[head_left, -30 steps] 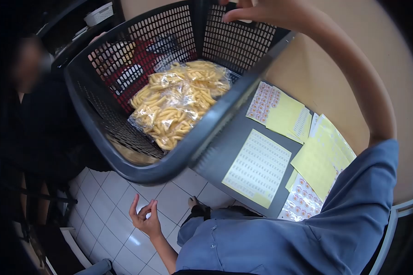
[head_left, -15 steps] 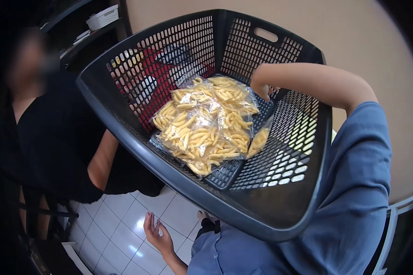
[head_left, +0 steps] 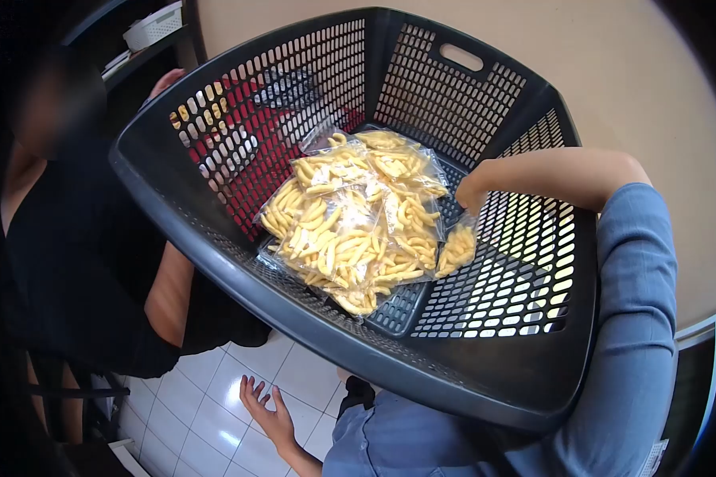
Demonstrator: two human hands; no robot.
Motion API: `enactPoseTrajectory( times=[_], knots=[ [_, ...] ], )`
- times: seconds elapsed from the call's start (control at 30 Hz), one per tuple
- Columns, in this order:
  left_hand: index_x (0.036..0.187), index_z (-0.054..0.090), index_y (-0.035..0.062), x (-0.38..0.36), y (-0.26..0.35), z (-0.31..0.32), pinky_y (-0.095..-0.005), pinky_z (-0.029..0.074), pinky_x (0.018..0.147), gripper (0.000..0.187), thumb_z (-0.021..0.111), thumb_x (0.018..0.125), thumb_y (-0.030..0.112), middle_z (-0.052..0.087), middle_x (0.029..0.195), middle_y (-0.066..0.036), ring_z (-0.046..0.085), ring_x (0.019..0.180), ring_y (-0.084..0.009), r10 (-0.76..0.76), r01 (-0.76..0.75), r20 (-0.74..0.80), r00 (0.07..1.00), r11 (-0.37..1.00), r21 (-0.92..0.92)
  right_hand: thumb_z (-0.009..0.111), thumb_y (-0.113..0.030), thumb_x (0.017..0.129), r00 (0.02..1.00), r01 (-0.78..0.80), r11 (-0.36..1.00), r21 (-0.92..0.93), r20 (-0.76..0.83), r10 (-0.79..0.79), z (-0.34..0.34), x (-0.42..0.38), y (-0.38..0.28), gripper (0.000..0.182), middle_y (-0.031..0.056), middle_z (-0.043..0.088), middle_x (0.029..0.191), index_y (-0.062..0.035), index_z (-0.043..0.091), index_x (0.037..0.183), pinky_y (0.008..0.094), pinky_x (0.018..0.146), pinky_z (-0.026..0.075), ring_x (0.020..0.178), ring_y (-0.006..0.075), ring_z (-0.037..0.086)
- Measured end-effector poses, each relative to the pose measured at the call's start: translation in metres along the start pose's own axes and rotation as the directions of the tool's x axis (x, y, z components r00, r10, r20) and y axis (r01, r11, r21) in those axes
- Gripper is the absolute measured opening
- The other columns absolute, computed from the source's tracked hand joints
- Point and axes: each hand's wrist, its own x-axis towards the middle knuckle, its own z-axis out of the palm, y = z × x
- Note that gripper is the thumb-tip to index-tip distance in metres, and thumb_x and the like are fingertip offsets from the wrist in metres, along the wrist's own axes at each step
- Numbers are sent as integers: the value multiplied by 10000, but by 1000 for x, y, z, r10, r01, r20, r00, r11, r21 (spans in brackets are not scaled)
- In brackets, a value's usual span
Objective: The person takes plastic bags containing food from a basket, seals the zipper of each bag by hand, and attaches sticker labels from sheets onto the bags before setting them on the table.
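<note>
A large black plastic laundry basket [head_left: 326, 350] with perforated walls fills the middle of the head view, tilted. Clear bags of yellow curled snacks [head_left: 350, 222] lie piled in its bottom. My right hand [head_left: 472, 187] reaches over the basket's right side, fingers bent down and partly hidden. It is closed at the top of a smaller snack bag [head_left: 457, 251] at the right of the pile. Below the near rim, my left hand [head_left: 269, 413] is held over the floor, palm up, fingers spread and holding nothing.
A person in dark clothes [head_left: 79, 262] stands at the left, close to the basket; a hand [head_left: 167, 82] shows behind its far-left rim. A white basket [head_left: 153, 28] sits on a dark shelf. Beige wall [head_left: 628, 79] stands behind, white tiled floor [head_left: 207, 397] below.
My right hand has moved down and slightly right to the top of the small snack bag, which has shifted a little right. My left hand's fingers have spread wider. The other person's hand has appeared.
</note>
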Motion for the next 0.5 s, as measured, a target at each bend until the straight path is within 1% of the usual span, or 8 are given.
enactPoseTrajectory(
  times=[0.03,0.1,0.17,0.23,0.3,0.37,0.43,0.5],
  knots=[
    [1149,386,38,1,1,3,-315,402,739,421,520,750,23,343,1226,-102,488,945,-227,-19,19,15,1000,1000,3,501,-303,698,1000,-5,1000,5,4,5,0,4,1,336,130,596,769,-28,607,859,362,667,433,757,279,554],
    [1144,390,37,3,5,8,-314,402,737,422,526,745,25,345,1224,-102,488,944,-225,-1,1,40,999,1000,-2,564,-268,665,994,50,993,-110,-94,-61,-6,5,-1,272,101,607,718,-44,623,807,333,612,433,691,228,557],
    [1139,394,36,4,7,13,-314,402,734,422,532,741,28,348,1222,-102,488,943,-223,16,-16,59,998,1000,-5,643,-207,631,994,87,964,251,-83,-69,-21,-7,3,197,70,629,772,-66,641,768,293,589,441,653,152,579],
    [1120,409,37,5,6,17,-307,402,732,410,539,732,20,360,1214,-102,487,941,-216,63,-64,85,994,998,5,559,-166,729,994,64,992,111,76,-73,-51,-27,2,335,43,588,1007,-97,537,1056,292,753,426,936,140,555],
    [1109,418,38,4,13,21,-304,402,734,401,542,728,17,370,1205,-102,490,937,-214,79,-78,117,990,997,-12,579,-157,741,990,-135,965,224,62,124,-81,-91,-12,334,31,579,1023,-106,530,1067,301,760,427,940,136,554],
    [1098,426,38,0,26,27,-302,402,737,393,545,725,14,379,1197,-102,493,932,-212,98,-94,141,985,995,-30,598,-163,740,985,-162,938,308,-4,172,-102,-115,6,343,20,568,1045,-104,527,1070,315,767,428,935,133,556],
    [1088,435,38,-9,40,30,-301,403,739,383,547,722,13,387,1187,-103,498,923,-207,208,-214,147,967,976,29,572,-124,758,940,-168,933,317,-234,249,-118,-174,5,355,30,551,1079,-98,500,1105,346,779,423,926,119,557],
    [1085,435,30,-18,18,39,-300,402,744,389,555,715,17,407,1165,-104,501,921,-204,192,-192,157,969,981,-14,574,-72,700,724,-88,918,388,-608,327,-114,-222,11,347,47,601,875,-43,488,1035,287,674,465,824,162,583]
  ],
)
